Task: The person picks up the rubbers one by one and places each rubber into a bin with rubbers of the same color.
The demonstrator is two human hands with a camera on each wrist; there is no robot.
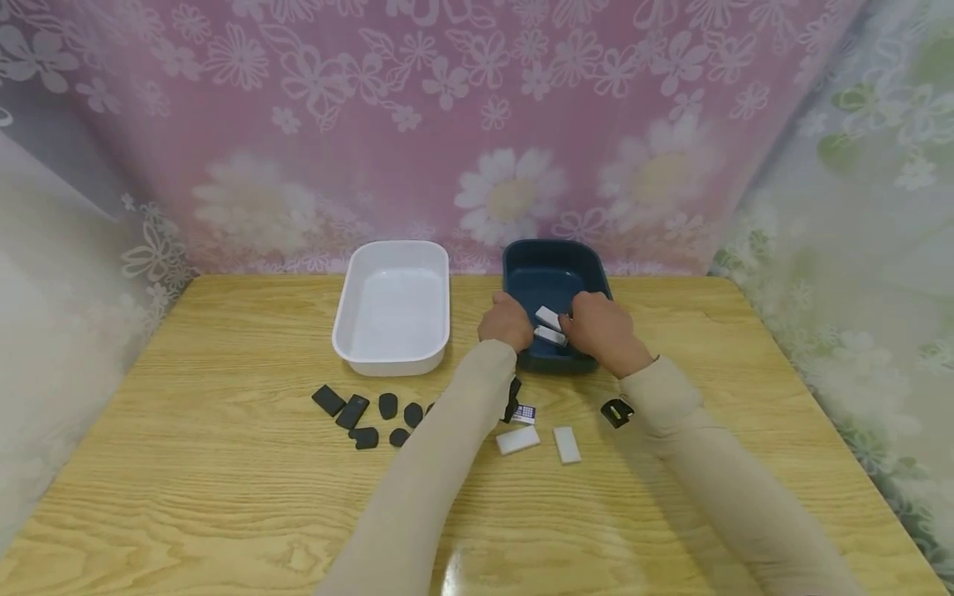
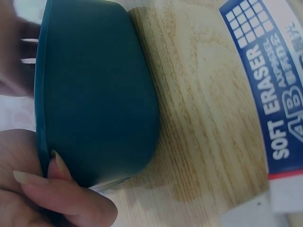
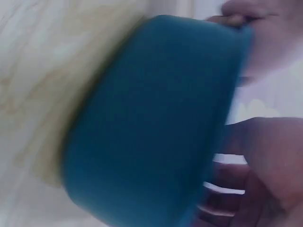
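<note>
A dark blue plastic tub [image 1: 568, 255] stands at the back right. My left hand [image 1: 508, 323] grips its near left rim; the left wrist view shows the thumb on the outer wall. Over the tub's right side is my right hand [image 1: 605, 331], its fingers reaching past the rim with gaps between them. Two white erasers, one upper [image 1: 547, 318] and one lower [image 1: 550, 335], show in the tub beside the right thumb; contact is unclear. On the table in front lie a sleeved eraser [image 2: 279, 90] and two plain white blocks, one left [image 1: 517, 440] and one right [image 1: 566, 444].
A white tub [image 1: 339, 343] stands at the back left. Several small black pieces [image 1: 387, 406] lie in front of it, some hidden by the left sleeve. A small black thing [image 1: 617, 412] with a light green mark sits below the right cuff. Behind the table hangs a flowered curtain [image 1: 373, 149].
</note>
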